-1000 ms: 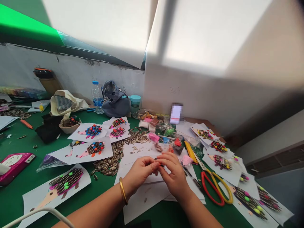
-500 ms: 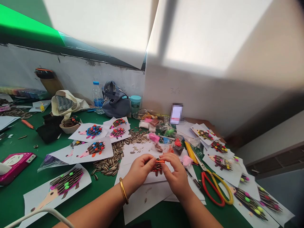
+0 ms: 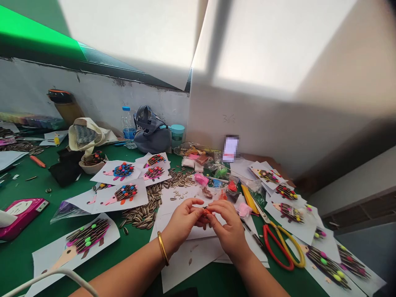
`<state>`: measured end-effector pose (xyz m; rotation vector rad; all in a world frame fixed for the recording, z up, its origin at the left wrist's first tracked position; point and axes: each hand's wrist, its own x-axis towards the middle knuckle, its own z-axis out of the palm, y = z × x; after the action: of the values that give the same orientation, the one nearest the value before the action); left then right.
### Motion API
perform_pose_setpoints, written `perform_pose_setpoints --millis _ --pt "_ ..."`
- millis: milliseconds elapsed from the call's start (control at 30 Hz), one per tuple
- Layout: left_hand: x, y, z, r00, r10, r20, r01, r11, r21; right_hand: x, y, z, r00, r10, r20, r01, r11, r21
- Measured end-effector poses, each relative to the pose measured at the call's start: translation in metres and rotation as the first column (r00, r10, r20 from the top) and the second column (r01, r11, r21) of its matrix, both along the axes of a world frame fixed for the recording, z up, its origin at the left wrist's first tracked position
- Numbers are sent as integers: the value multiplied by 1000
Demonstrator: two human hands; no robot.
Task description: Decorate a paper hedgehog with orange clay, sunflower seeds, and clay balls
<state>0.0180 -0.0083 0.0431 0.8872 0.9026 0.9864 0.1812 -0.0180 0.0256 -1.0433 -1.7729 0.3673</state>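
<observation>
Left hand (image 3: 182,220): your fingers are curled, nearly closed, thumb and fingertips pinching a small orange piece (image 3: 206,211). Right hand (image 3: 227,229): likewise curled, thumb and fingertips on the same piece from the other side. The piece sits between your hands, lower centre of the frame, above white paper (image 3: 176,243); your fingers hide most of it, so its full shape cannot be told. Gold bangle (image 3: 162,248) on your left wrist.

Just beyond the hands: bagged lumps of coloured clay, including a pink lump (image 3: 244,209). Right of your right hand: a black pen (image 3: 253,234), a yellow comb (image 3: 249,199) and scissors (image 3: 278,245) with one red and one yellow handle. Left of the paper: a heap of striped seeds (image 3: 142,214) on the green surface (image 3: 133,260).

Outward: hedgehog pictures on both sides, one (image 3: 77,247) at lower left; grey bag (image 3: 151,136) and bottle (image 3: 128,128) at upper left of centre.
</observation>
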Motion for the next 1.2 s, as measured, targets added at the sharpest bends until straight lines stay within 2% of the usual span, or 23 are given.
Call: perform_pose_setpoints --millis 133,233,367,500,667,767,833,933,1000,1100,1200 --pt "3 -1 -4 997 6 -80 -2 999 48 -2 -1 -1 999 22 32 -21 1000 -4" --pt "5 -1 -7 998 0 -68 3 999 37 -1 -1 0 1000 14 29 -14 1000 2" --pt "3 1 -5 1000 -2 -5 2 1000 -13 5 1 0 996 -50 -73 50 999 4" --pt "0 2 -5 999 9 -31 -8 1000 29 8 2 -5 990 -47 -134 35 995 -91" --pt "0 0 -5 993 10 116 -8 1000 -21 3 0 -10 981 -64 -185 33 986 -165" --pt "-1 -1 -4 984 -3 177 12 998 -54 -1 -3 -6 988 0 -156 -18 993 -116" --pt "-1 -1 -3 974 29 223 -9 996 -90 -4 -7 -1 992 74 -97 -80 995 -59" --pt "0 -2 -4 940 111 322 -56 983 -173 -11 -13 6 992 125 -3 -124 992 31" --pt "2 -3 -5 903 139 405 -39 969 -245 -16 -16 7 989 132 67 -137 987 82" --pt "3 -4 -4 812 135 567 88 933 -349 -26 -19 7 978 124 169 -144 983 113" --pt "1 -3 -1 722 101 685 231 897 -376 -31 -19 6 960 90 264 -128 983 128"
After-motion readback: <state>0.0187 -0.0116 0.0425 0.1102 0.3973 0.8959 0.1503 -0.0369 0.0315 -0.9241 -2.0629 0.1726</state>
